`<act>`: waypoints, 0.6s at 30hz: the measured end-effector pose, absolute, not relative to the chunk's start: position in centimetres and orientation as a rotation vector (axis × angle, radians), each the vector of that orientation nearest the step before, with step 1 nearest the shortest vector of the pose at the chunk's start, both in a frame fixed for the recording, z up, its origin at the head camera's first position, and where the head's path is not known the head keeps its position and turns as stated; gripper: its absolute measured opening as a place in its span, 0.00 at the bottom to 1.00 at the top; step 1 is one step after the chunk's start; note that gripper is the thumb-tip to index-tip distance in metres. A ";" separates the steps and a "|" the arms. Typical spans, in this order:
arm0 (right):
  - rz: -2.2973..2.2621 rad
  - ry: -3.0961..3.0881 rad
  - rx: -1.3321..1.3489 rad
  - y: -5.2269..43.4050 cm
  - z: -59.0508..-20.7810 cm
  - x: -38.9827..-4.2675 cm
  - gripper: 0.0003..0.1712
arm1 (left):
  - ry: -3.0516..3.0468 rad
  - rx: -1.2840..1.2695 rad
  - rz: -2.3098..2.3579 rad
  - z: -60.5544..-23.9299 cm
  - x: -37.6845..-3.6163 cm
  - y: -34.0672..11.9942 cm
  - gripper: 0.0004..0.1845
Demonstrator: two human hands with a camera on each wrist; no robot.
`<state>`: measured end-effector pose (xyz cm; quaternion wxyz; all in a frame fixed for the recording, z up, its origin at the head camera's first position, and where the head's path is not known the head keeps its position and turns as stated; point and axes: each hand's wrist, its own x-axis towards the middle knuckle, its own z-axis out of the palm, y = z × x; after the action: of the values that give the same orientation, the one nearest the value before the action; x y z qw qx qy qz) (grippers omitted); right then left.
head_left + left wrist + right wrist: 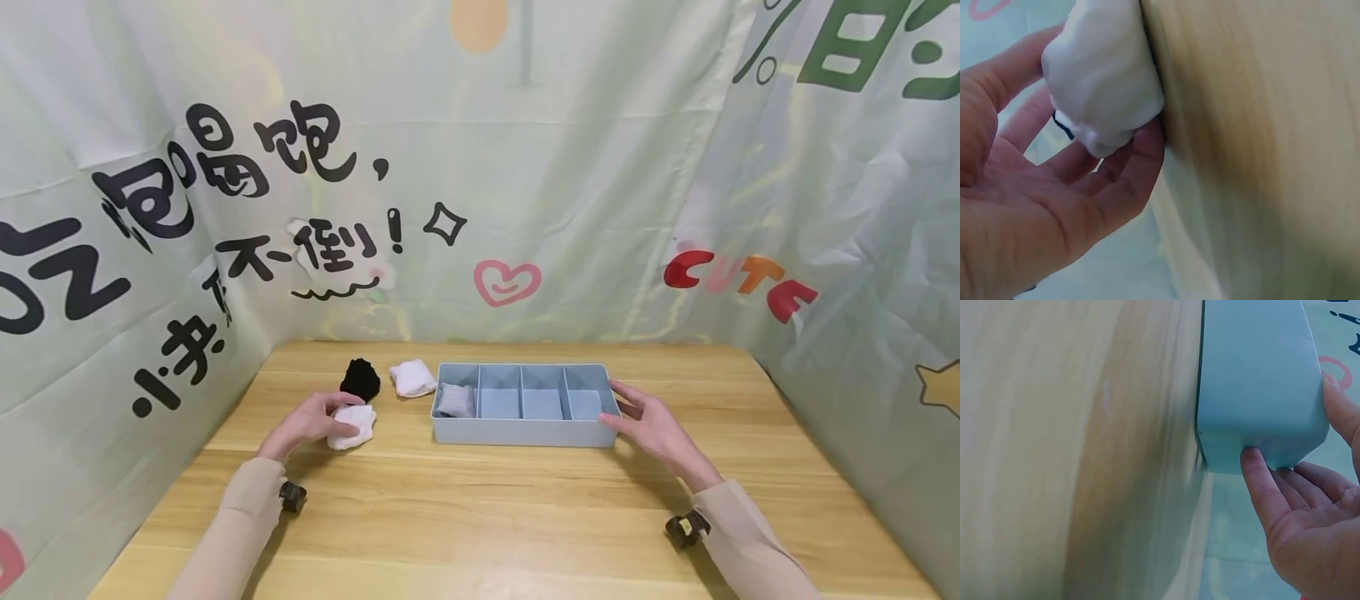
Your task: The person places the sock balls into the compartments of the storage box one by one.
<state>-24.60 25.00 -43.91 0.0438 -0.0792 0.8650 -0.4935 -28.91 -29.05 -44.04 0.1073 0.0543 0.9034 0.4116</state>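
On the wooden table (480, 517) my left hand (337, 421) grips a rolled white sock (354, 427); in the left wrist view the thumb and fingers (1141, 156) wrap round the white sock (1100, 75). A light blue tray (525, 433) with several compartments stands in the middle, and a grey sock (455, 401) lies in its leftmost compartment. My right hand (618, 406) is open, its straight fingers (1257, 481) resting against the right end of the tray (1260, 381).
A black sock bundle (361, 379) and a second white sock bundle (412, 377) lie just left of the tray, behind my left hand. Printed cloth walls (525, 208) close in the table at the back and on both sides.
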 end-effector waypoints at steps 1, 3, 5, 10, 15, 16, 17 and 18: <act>-1.506 2.646 -0.240 25.0 -43.9 -24.6 0.43 | 2.665 0.173 1.204 -44.2 -29.0 -29.1 0.26; -1.498 2.649 -0.240 24.9 -43.8 -24.6 0.43 | 2.684 0.185 1.188 -44.4 -29.1 -29.0 0.24; -1.495 2.649 -0.240 24.9 -43.9 -24.6 0.44 | 2.697 0.201 1.186 -44.5 -29.3 -28.8 0.23; -1.489 2.643 -0.242 24.9 -43.9 -24.6 0.44 | 2.682 0.204 1.253 -44.3 -29.6 -28.4 0.22; -1.495 2.642 -0.251 25.0 -44.0 -24.8 0.44 | 2.672 0.158 1.378 -43.6 -29.9 -27.9 0.24; -1.502 2.642 -0.256 25.1 -44.0 -24.8 0.43 | 2.663 0.150 1.416 -43.3 -30.1 -27.6 0.25; -1.509 2.641 -0.261 25.1 -44.0 -24.8 0.44 | 2.657 0.157 1.452 -43.1 -30.3 -27.4 0.25; -1.515 2.638 -0.263 25.2 -43.9 -24.8 0.44 | 2.651 0.169 1.480 -42.8 -30.4 -27.0 0.25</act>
<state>-24.78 25.17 -43.94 0.0439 -0.0860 0.8631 -0.4957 -30.39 -26.97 -42.76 0.0504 0.0556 0.8706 0.4861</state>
